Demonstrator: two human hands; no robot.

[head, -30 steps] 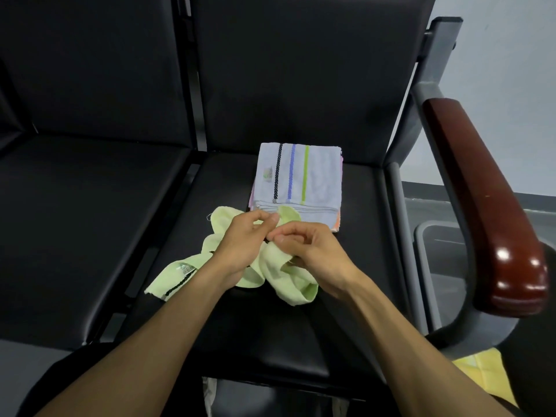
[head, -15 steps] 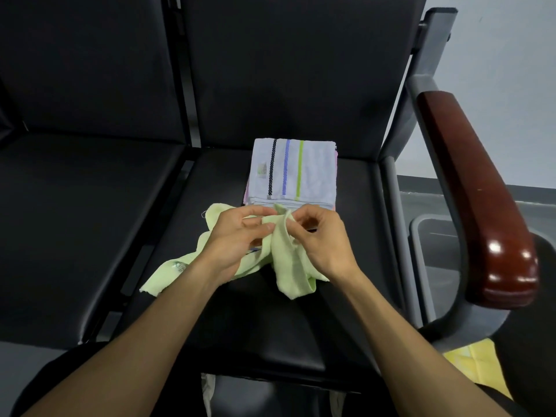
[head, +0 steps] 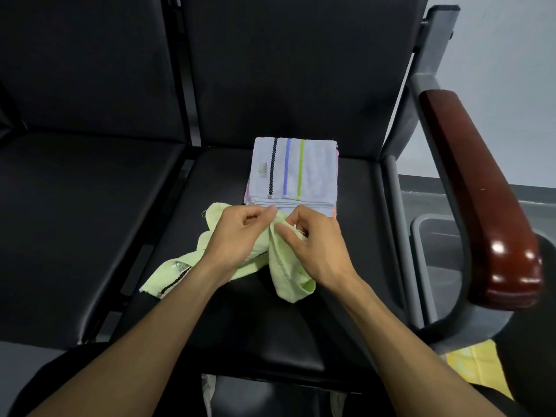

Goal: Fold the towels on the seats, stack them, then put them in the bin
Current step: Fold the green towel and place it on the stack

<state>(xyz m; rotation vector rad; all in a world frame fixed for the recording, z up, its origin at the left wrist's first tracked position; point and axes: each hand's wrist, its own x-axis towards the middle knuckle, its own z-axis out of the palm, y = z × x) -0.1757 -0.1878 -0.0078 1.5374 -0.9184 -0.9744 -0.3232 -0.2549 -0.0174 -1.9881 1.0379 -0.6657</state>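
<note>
A crumpled light green towel (head: 285, 266) lies on the black seat (head: 270, 326) in front of me. My left hand (head: 237, 236) pinches its upper edge with curled fingers. My right hand (head: 313, 242) pinches the same edge close beside the left. One end of the towel, with a label and a dark stripe, trails down to the left. Just behind my hands sits a stack of folded towels (head: 294, 173), the top one pale lilac with black, blue and green stripes. A grey bin (head: 436, 236) stands on the floor to the right, partly hidden by the armrest.
A dark red wooden armrest (head: 481, 200) on a grey metal frame rises at the right of the seat. Another black seat (head: 84, 221) adjoins on the left. A yellow cloth (head: 478, 368) lies on the floor at lower right.
Both hands have shifted along the green towel's edge and lifted it slightly; my right hand now pinches the edge beside the left, and the towel hangs in a longer fold below.
</note>
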